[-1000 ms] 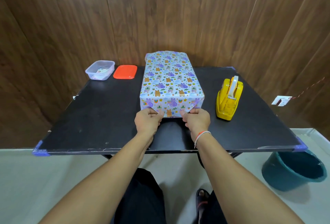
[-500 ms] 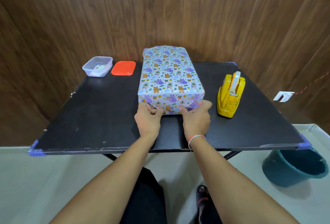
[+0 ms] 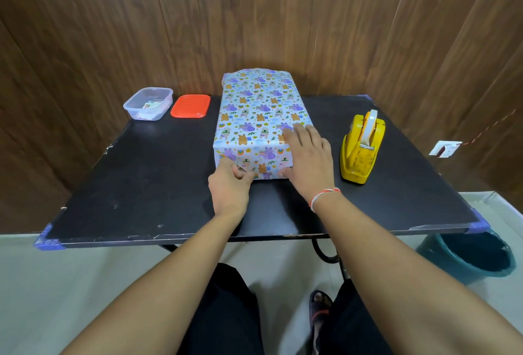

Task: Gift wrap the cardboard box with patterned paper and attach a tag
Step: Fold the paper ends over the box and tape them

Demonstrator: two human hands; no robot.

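Observation:
The box wrapped in patterned paper (image 3: 256,117) lies lengthwise in the middle of the black table (image 3: 147,179). My left hand (image 3: 230,189) presses its fingertips against the folded paper at the lower left of the near end face. Fingers spread, my right hand (image 3: 308,158) lies flat over the box's near right top corner, its thumb down on the end face. A yellow tape dispenser (image 3: 362,148) stands to the right of the box, apart from it. A clear plastic tub (image 3: 148,103) with small paper pieces inside sits at the far left.
An orange lid (image 3: 191,106) lies beside the tub. A wood-panelled wall stands just behind the table. A teal bucket (image 3: 469,255) is on the floor under the table's near right corner. My legs are below the near edge.
My right hand has moved up from the near end face onto the top right corner of the box. My left hand has stayed pressed on the end fold.

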